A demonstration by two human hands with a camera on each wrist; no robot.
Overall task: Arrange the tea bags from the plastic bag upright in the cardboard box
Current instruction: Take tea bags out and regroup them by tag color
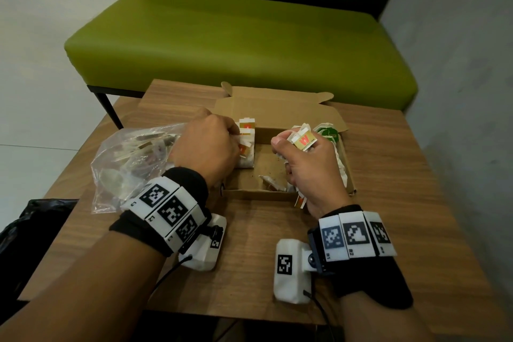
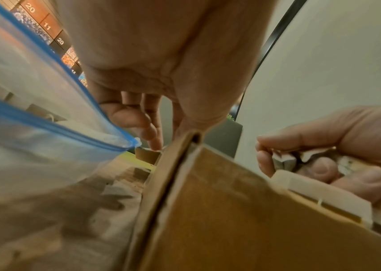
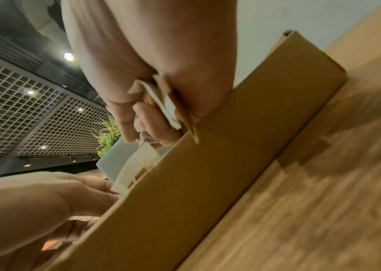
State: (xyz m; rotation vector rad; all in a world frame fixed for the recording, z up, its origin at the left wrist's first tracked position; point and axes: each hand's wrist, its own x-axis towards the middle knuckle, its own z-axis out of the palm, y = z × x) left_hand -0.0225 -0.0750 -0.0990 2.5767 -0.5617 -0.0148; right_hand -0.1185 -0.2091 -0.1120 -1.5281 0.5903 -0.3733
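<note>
The plastic bag (image 1: 133, 158) lies at the left on the bench (image 1: 249, 258). The left hand (image 1: 205, 144) rests fingers together against upright tea bags (image 1: 247, 147) in the cardboard box (image 1: 261, 194). The right hand (image 1: 308, 172) has its fingers clamped on a bunch of tea bags (image 1: 304, 140).

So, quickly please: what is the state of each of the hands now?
Left hand: at the tea bags on the box's left side; grip cannot be told.
Right hand: closed, holding a bunch of tea bags.
</note>
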